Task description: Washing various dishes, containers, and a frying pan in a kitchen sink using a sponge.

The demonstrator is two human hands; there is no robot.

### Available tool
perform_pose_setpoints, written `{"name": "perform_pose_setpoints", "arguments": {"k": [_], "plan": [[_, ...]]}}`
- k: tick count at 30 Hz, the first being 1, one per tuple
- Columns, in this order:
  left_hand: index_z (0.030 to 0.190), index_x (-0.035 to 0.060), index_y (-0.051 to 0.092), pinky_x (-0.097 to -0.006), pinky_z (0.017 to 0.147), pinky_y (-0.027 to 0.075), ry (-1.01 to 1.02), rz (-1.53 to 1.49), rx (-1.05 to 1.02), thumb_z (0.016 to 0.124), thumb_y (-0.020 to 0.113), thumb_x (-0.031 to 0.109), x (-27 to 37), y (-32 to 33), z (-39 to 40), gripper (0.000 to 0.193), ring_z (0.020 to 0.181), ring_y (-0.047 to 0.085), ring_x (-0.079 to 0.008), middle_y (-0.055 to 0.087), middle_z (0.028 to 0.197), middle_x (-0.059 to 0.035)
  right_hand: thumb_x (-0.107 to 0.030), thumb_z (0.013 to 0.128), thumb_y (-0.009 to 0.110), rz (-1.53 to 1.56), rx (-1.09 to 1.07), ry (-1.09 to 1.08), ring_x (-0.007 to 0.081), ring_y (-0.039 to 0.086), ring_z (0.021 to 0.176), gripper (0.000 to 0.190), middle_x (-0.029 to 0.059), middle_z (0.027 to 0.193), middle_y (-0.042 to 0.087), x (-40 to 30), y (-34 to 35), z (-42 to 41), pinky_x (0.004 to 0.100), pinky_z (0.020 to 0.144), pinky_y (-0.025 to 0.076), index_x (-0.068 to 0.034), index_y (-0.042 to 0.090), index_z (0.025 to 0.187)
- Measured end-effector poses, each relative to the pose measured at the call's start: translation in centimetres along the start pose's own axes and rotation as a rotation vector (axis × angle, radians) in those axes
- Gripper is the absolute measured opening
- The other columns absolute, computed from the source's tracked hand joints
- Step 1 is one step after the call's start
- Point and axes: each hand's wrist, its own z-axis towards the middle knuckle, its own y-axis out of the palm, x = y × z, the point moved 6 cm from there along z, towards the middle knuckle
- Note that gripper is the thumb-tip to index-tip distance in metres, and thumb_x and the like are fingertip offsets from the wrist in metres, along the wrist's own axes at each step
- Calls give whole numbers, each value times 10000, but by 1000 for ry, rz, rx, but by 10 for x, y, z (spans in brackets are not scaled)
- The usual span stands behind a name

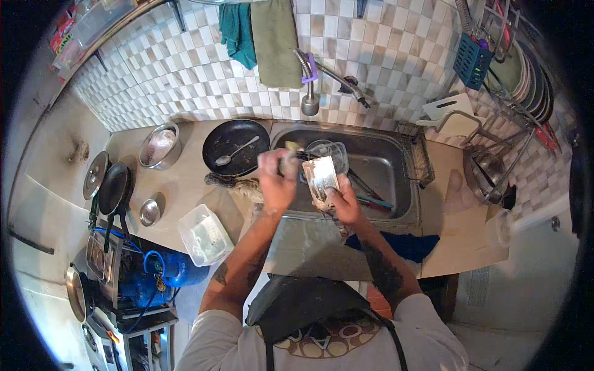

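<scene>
My right hand point(344, 201) holds a small rectangular container point(321, 178), whose face is shiny and smeared, over the front of the steel sink point(385, 171). Beside it, at the sink's left edge, my left hand point(278, 174) is blurred, its fingers curled around something with a yellowish part that looks like a sponge. Clear plastic containers point(340, 155) sit in the sink behind the held one, with several long-handled utensils point(373, 201) to the right. A black frying pan point(241, 139) with a metal spoon point(236, 151) in it stands left of the sink.
A steel pot point(161, 146), a small metal bowl point(150, 212) and a translucent plastic tub point(205, 235) stand on the left counter. The faucet point(310, 104) hangs behind the sink. A wire rack point(420, 160) lines its right side. A dark blue cloth point(408, 246) lies at the front edge.
</scene>
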Motion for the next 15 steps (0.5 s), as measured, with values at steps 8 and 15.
{"name": "perform_pose_setpoints", "arguments": {"k": [8,15], "plan": [[1027,35,619,-424,711,500,120,-169,-354,780,651,24,37,37,-19,249,828,597,-381,588,914,-170,2,870,536,79,-208,-85,139,548,1006,353,32,1084,580,-20,20,6,304,855,456,-39,505,1219],[962,39,616,-399,722,514,7,-111,-438,751,649,-12,33,52,-13,220,846,621,-364,616,928,-177,40,844,528,12,-125,-184,168,541,1034,358,40,1084,578,-41,23,3,324,904,435,-37,525,1194]]}}
